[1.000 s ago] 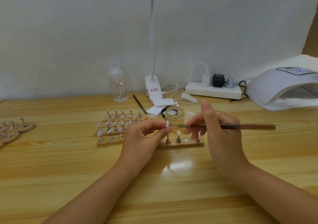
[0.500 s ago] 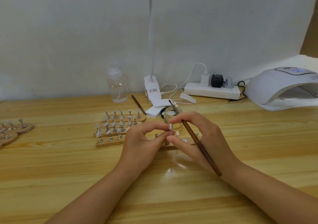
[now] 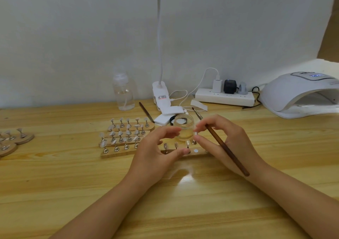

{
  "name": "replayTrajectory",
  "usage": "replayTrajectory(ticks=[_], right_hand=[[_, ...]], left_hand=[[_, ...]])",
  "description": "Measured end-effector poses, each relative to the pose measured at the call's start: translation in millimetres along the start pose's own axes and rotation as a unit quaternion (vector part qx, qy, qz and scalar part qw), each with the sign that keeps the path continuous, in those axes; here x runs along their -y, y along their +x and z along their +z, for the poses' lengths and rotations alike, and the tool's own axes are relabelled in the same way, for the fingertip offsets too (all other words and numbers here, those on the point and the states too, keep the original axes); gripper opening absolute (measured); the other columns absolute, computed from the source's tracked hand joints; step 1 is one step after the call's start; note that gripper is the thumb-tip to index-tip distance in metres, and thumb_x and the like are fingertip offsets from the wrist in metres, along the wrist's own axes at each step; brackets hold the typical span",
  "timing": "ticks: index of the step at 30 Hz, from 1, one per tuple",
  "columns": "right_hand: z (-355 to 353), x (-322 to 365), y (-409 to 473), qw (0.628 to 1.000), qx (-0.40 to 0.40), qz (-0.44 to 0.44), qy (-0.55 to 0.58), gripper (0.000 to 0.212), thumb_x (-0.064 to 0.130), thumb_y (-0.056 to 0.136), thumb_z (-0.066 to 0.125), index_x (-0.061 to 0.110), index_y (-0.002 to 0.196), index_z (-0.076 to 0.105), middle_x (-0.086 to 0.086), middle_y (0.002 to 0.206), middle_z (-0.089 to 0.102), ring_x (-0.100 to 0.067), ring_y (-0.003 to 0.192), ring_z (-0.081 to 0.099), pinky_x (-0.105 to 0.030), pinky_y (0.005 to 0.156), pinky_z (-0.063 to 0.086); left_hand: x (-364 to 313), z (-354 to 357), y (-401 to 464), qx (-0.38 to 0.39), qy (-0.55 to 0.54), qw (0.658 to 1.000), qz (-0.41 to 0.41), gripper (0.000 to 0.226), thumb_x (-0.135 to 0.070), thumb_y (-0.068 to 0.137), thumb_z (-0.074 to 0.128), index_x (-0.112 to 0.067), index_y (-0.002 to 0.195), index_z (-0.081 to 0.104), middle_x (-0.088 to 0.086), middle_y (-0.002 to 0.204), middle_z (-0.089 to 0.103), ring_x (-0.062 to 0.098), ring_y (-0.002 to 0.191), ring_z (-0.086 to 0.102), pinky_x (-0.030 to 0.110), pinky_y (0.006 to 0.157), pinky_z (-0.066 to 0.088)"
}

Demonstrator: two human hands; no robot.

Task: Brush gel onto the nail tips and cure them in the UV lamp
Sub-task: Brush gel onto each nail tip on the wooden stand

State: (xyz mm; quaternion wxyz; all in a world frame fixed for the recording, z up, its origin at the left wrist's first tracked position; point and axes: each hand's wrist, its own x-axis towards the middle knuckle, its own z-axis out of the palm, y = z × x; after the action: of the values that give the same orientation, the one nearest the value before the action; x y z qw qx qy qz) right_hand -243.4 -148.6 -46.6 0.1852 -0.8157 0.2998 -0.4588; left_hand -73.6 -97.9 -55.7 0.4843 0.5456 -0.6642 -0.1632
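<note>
Left hand point(image 3: 156, 152) has released, fingers relaxed; right hand point(image 3: 225, 139) grips brush point(image 3: 225, 148), pinching nail tip point(image 3: 196, 133).

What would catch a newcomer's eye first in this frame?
Two hands meet at centre above a wooden holder strip: the right hand holds a brown brush, the left hand curls beside it. Just behind stands a small glass jar; the white UV lamp sits far right.

No text is legible; the clip lamp's label point(image 3: 162, 97) is blurred.
</note>
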Motion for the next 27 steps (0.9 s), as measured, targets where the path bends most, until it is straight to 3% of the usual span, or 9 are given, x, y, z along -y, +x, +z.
replayTrajectory(ticks=[6,12,15,19,23,27], right_hand=[[-5,-8,1,0.999,0.045,-0.007,-0.028,0.021,0.013,0.074,0.075,0.013,0.092,0.064,0.005,0.086,0.068,-0.002,0.089,0.060,-0.005,0.080,0.039],[-4,-10,-1,0.996,0.071,-0.031,-0.053,0.019,0.014,0.075,0.074,0.016,0.091,0.065,0.007,0.085,0.067,-0.007,0.084,0.063,-0.029,0.078,0.051],[-5,-11,0,0.995,0.083,-0.032,-0.048,0.021,0.016,0.074,0.075,0.017,0.092,0.065,0.007,0.087,0.067,-0.005,0.085,0.062,-0.024,0.078,0.049],[-18,-14,4,0.995,0.094,-0.005,-0.043,0.024,0.022,0.071,0.077,0.019,0.092,0.064,0.011,0.089,0.067,0.002,0.090,0.060,-0.008,0.080,0.042],[-32,-17,6,0.991,0.122,0.044,-0.016,0.023,0.021,0.071,0.076,0.024,0.089,0.063,0.019,0.087,0.067,0.006,0.089,0.060,-0.015,0.081,0.044],[-31,-17,5,0.987,0.149,0.055,0.006,0.021,0.015,0.074,0.074,0.024,0.090,0.063,0.023,0.091,0.065,0.005,0.088,0.061,-0.012,0.079,0.045]], left_hand=[[5,1,0,0.016,0.002,1.000,-0.016,0.044,-0.025,0.065,0.079,-0.044,0.096,0.054,-0.017,0.091,0.062,-0.007,0.089,0.056,0.012,0.079,0.044],[8,0,0,0.027,0.011,0.999,-0.020,0.045,-0.019,0.068,0.078,-0.044,0.095,0.053,-0.015,0.086,0.063,-0.006,0.081,0.055,0.009,0.068,0.043],[8,0,0,0.032,0.018,0.999,-0.024,0.045,-0.018,0.068,0.078,-0.044,0.095,0.053,-0.015,0.083,0.063,-0.004,0.079,0.055,0.008,0.068,0.043],[9,0,0,0.033,0.015,0.999,-0.030,0.044,-0.018,0.068,0.078,-0.045,0.093,0.053,-0.013,0.080,0.064,-0.003,0.077,0.056,0.010,0.071,0.044],[9,0,0,0.037,0.015,0.998,-0.039,0.043,-0.018,0.070,0.077,-0.044,0.095,0.054,-0.012,0.083,0.065,0.002,0.081,0.058,0.019,0.077,0.048],[9,-1,0,0.039,0.013,0.998,-0.039,0.042,-0.018,0.071,0.076,-0.041,0.098,0.054,-0.012,0.084,0.065,-0.002,0.081,0.057,0.014,0.075,0.046]])
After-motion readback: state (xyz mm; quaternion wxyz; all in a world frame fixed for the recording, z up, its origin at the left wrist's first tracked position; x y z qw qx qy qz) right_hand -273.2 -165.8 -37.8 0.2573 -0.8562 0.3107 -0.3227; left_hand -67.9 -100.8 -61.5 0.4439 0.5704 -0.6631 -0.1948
